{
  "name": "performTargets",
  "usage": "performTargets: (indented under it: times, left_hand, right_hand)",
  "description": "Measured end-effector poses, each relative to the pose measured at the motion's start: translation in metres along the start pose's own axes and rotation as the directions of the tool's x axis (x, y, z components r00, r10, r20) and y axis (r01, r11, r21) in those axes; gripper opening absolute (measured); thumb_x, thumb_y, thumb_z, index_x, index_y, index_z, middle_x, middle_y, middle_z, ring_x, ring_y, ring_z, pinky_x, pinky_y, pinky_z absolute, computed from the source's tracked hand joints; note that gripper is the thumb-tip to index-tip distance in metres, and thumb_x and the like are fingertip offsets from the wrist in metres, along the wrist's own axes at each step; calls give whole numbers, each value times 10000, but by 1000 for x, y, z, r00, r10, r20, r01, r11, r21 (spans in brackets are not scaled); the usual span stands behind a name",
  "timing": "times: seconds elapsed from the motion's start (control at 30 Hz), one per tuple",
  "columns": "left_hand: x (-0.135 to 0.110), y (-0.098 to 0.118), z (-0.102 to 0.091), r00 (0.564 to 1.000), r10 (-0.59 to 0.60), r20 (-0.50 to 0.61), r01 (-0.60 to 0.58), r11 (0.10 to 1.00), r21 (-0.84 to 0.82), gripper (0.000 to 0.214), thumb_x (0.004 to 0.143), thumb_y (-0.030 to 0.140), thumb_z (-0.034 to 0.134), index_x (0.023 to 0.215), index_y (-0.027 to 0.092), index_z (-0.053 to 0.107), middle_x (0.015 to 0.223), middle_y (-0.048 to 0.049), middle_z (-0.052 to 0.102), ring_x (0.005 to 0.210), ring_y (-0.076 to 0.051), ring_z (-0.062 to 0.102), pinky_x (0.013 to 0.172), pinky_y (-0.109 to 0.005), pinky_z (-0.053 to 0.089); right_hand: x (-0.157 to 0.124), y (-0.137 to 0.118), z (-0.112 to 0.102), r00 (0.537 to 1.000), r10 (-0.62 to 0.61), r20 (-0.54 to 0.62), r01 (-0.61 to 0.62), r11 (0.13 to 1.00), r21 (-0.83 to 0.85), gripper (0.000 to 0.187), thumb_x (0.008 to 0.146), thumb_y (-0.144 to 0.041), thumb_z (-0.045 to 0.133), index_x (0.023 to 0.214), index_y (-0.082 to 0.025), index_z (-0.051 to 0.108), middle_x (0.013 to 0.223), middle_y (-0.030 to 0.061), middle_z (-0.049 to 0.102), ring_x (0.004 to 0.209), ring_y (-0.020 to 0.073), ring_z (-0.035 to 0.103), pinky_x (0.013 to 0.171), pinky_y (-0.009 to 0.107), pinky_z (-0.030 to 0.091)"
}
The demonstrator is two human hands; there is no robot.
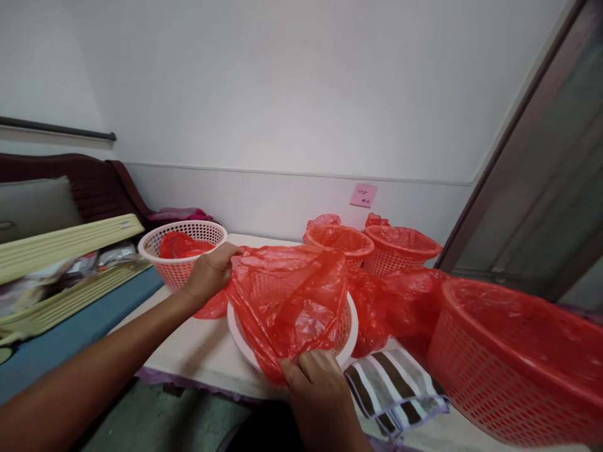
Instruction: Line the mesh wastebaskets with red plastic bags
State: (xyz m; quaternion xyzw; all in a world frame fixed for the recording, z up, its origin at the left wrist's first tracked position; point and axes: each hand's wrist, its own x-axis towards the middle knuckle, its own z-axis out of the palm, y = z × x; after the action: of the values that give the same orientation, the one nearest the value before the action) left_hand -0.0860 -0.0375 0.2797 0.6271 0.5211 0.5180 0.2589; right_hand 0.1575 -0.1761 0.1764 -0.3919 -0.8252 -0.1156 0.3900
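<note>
A thin red plastic bag (pixel 301 289) is stretched over a pale pink plastic basket (pixel 352 323) in front of me. My left hand (pixel 213 271) is closed on the bag's edge at the upper left, beyond the basket's rim. With fingers pinched, my right hand (pixel 318 380) grips the bag's near edge at the front of the basket. The bag hides most of the basket's inside. At the left stands another pale pink basket (pixel 179 267) with a crumpled red bag (pixel 183 245) in it.
Two red-lined baskets, one left (pixel 339 240) and one right (pixel 402 245), stand at the back. A large red-lined basket (pixel 509 364) fills the right side. A striped cloth (pixel 400 389) lies beside my right hand. A pink note (pixel 363 195) is on the wall.
</note>
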Motion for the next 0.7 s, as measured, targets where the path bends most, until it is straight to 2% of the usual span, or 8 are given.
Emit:
performTargets:
  times: [0.07, 0.13, 0.23, 0.3, 0.37, 0.53, 0.6, 0.7]
  left_hand:
    - [-1, -11, -9, 999, 38, 2, -38, 996, 82, 365, 613, 54, 556, 908, 226, 683, 1038, -18, 656, 1099, -216, 538, 971, -281, 387]
    - [-3, -21, -13, 1000, 23, 1, -23, 991, 135, 395, 611, 66, 547, 954, 214, 675, 1032, -33, 664, 1057, -233, 564, 926, -305, 425]
    - [-8, -29, -8, 998, -62, 33, 56, 987, 154, 412, 612, 82, 533, 995, 173, 654, 938, -51, 688, 829, -214, 632, 710, -287, 496]
    - [-15, -29, -3, 989, -129, 80, 117, 983, 139, 400, 626, 105, 539, 1010, 147, 643, 805, -42, 690, 623, -181, 621, 550, -266, 480]
    - [-22, -25, 2, 976, -184, 117, 170, 978, 117, 387, 654, 151, 572, 1036, 130, 629, 715, -29, 678, 524, -167, 600, 467, -256, 457]
    - [-33, -26, 6, 953, -257, 159, 250, 966, 66, 502, 648, 211, 668, 1136, 129, 585, 656, 0, 662, 462, -144, 582, 400, -228, 427]
    - [-33, -32, 7, 949, -271, 160, 264, 963, 61, 500, 643, 186, 666, 1134, 131, 590, 542, 44, 600, 379, -117, 513, 358, -207, 375]
    - [-32, -41, 10, 954, -272, 127, 267, 962, 58, 452, 644, 161, 657, 1091, 121, 603, 540, 43, 596, 368, -105, 496, 350, -199, 367]
  right_hand:
    - [2, 1, -1, 1000, 5, 24, -5, 1000, 16, 197, 915, -183, 446, 1010, -199, 617, 757, 29, 574, 690, 184, 448, 647, 328, 271]
    - [3, 1, 1, 999, 9, 46, -11, 999, 35, 205, 916, -192, 450, 1037, -201, 614, 779, 32, 581, 706, 186, 454, 656, 329, 276]
    - [2, 3, 6, 1000, 14, 7, -14, 998, 54, 220, 915, -194, 448, 1062, -204, 612, 776, 31, 575, 710, 189, 445, 664, 332, 277]
    - [1, 4, 8, 1000, 17, -16, -16, 998, 57, 222, 914, -199, 450, 1064, -210, 613, 768, 28, 570, 706, 190, 441, 666, 335, 280]
    - [1, 4, 7, 1000, 20, 5, -20, 998, 59, 221, 900, -189, 470, 1069, -210, 610, 775, 27, 575, 711, 191, 452, 666, 335, 293]
    - [8, 3, -5, 999, 31, 10, -32, 992, 119, 247, 884, -163, 487, 1110, -186, 583, 842, 36, 619, 759, 194, 515, 704, 340, 368]
    - [12, 4, -8, 999, 40, -4, -39, 985, 171, 237, 898, -172, 487, 1120, -186, 570, 897, 41, 639, 803, 190, 541, 741, 343, 397]
    - [16, 12, -10, 997, 60, -41, -48, 968, 246, 212, 912, -130, 471, 1089, -194, 568, 930, 39, 642, 845, 173, 560, 775, 331, 420]
